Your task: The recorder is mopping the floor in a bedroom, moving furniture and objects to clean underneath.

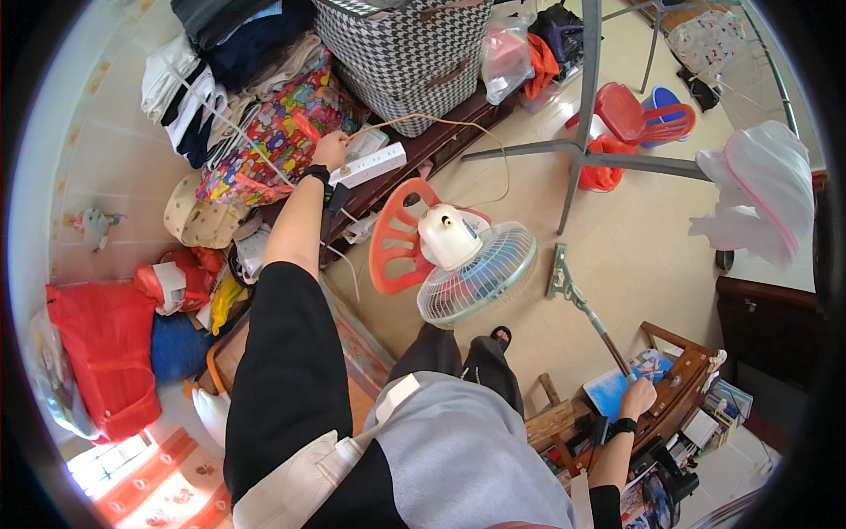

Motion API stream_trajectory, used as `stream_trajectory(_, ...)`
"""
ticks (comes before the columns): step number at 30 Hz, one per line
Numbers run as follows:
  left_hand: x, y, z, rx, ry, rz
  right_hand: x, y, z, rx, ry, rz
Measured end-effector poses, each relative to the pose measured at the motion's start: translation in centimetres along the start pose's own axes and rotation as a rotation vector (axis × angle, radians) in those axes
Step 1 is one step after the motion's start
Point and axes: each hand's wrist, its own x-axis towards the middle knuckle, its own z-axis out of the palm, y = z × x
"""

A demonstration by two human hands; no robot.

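My left hand (330, 151), closed around the end of a yellowish cord (456, 122), is beside a white power strip (373, 165) on a dark wooden ledge. The cord loops over the floor towards an electric fan (451, 237) with a white motor housing and a round wire guard. The fan stands by a red plastic chair (390, 251). My right hand (638, 399) grips the handle of a flat-headed mop (598, 324), whose grey-green head rests on the tiled floor. The plug is hidden in my left fist. Both wrists wear black bands.
A houndstooth storage bag (410, 59) and a colourful patterned bag (291, 132) sit along the ledge. Grey metal legs (585, 99) rise from the floor ahead. A red stool or chair (621, 112) stands beyond them. A cluttered wooden desk (687, 377) is at right.
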Motion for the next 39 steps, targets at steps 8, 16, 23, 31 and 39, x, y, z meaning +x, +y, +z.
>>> stream_trajectory(8, -1.9, -8.1, 1.8, 0.053, -0.056, -0.206, 0.0, -1.0, -0.8, -0.017, -0.001, -0.004)
stream_trajectory(16, -6.0, -15.5, 4.2, 0.080, 0.058, -0.122, -0.3, -1.8, -1.4, -0.032, -0.067, 0.007)
stream_trajectory(23, -9.8, -17.0, 1.7, -0.344, -0.166, -0.603, 0.5, -2.0, -2.0, -0.033, -0.045, -0.040)
stream_trajectory(31, -12.9, -20.2, 0.1, 0.090, -0.265, -0.516, 1.6, -3.1, -4.2, -0.060, -0.113, -0.020)
stream_trajectory(39, -13.2, -24.0, 2.8, 0.577, -0.162, -0.420, 1.6, -2.9, -4.0, -0.058, -0.051, -0.064)
